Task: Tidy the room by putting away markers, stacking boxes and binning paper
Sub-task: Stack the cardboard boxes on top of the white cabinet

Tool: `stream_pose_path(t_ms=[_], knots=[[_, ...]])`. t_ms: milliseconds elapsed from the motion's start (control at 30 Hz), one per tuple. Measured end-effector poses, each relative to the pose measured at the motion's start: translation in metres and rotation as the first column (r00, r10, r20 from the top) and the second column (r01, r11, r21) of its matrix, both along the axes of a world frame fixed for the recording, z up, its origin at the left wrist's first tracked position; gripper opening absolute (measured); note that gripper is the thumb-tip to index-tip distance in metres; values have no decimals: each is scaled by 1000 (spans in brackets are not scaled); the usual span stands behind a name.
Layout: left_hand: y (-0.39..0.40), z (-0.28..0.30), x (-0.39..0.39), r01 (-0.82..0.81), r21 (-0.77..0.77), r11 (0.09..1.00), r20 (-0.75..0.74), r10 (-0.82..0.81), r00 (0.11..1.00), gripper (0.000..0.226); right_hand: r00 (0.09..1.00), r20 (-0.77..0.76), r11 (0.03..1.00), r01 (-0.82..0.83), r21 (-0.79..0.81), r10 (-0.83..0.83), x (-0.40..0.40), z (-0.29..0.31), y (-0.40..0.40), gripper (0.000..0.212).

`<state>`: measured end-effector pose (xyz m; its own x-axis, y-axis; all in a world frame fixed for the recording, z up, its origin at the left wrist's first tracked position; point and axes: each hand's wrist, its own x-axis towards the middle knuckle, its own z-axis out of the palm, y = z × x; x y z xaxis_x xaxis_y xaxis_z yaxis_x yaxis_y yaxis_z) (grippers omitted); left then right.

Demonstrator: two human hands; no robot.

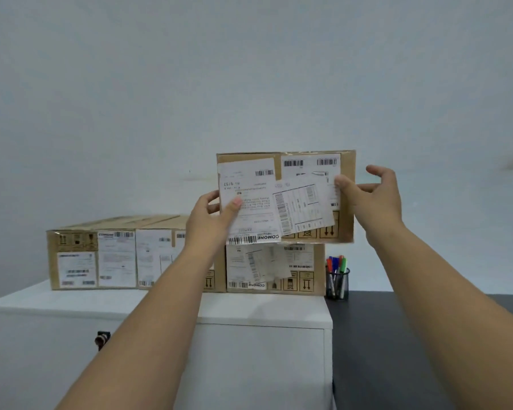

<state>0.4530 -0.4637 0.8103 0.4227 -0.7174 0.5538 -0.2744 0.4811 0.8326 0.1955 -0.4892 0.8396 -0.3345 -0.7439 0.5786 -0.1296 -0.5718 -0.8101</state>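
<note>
Three boxes in the head view, and only that one view to go on, so here's what worries me. My left hand [216, 211] is clamped on the left edge of the top box [288, 196], thumb across the label and fingers behind; my right hand [373, 193] has its thumb pressed on the front near the right edge, but the fingers are spread wide and look clear of the cardboard, so I'd say that side is barely gripped. The top box sits over the lower box [276, 269], overhanging it to the right, and I honestly can't tell whether it's resting on it or just above. If it goes down offset like that it could tip toward the black desk [427, 335] and knock the mesh cup of markers [336, 279] standing right beside the stack. The loose slip [304, 207] taped on the front looks half peeled and could snag or tear under my thumb. The long box [101, 253] sits on the white cabinet [264, 312] just left, partly hidden by my left forearm. I can't see any bin or loose paper, the box tops and backs are hidden, label text is too blurry to read, and a small dark object [102, 339] on the cabinet front is unidentifiable.
</note>
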Motion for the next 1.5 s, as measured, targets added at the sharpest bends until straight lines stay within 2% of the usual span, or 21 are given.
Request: stream_pose_path(t_ms=[133, 233, 367, 467, 533, 567, 633, 700, 767, 833, 933, 1067, 1233, 1367, 1500], knots=[[-36, -18, 4, -100, 62, 993, 57, 97, 994, 46, 985, -121, 979, -99, 178, 122, 4, -24, -42, 62], [-56, -39, 6, -185, 71, 980, 231, 164, 959, 29, 954, -229, 955, -127, 267, 191, 5, -49, -69, 54], [-85, -59, 15, -340, 32, 940, 349, 308, 885, 19, 955, -224, 962, -140, 235, 194, 7, -66, -95, 42], [-102, -60, 13, -361, 65, 930, 211, 341, 916, 25, 973, -188, 978, -95, 185, 130, 13, -76, -108, 39], [-107, -62, 8, -334, 70, 940, 100, 327, 940, 36, 984, -160, 986, -57, 157, 83, 20, -82, -112, 40], [-107, -64, 6, -351, 49, 935, 93, 345, 934, 43, 989, -135, 988, -44, 148, 65, 24, -84, -112, 41], [-105, -68, 4, -425, -60, 903, 143, 429, 892, 54, 996, -88, 990, -22, 136, 34, 30, -87, -113, 39], [-105, -75, 3, -451, -180, 874, 313, 485, 816, 64, 998, -62, 992, 13, 126, -6, 38, -92, -115, 36], [-113, -82, 1, -425, -162, 891, 534, 441, 721, 74, 998, -54, 992, 39, 119, -33, 44, -97, -117, 37], [-121, -85, 2, -439, -75, 895, 638, 382, 669, 79, 999, -30, 992, -12, 123, 16, 48, -101, -119, 39], [-126, -83, 6, -473, -14, 881, 679, 356, 642, 81, 995, -6, 987, -99, 127, 100, 53, -101, -119, 37], [-126, -84, 10, -459, -1, 888, 699, 329, 635, 84, 992, 11, 984, -126, 127, 126, 58, -103, -118, 35], [-125, -84, 7, -459, 11, 888, 669, 335, 663, 87, 990, -13, 984, -137, 110, 140, 58, -107, -121, 37], [-122, -81, 5, -418, 5, 908, 610, 329, 721, 86, 987, -6, 980, -158, 119, 160, 55, -106, -124, 36], [-122, -80, 10, -420, -7, 907, 624, 332, 707, 84, 972, 42, 964, -233, 126, 230, 51, -102, -126, 35]])
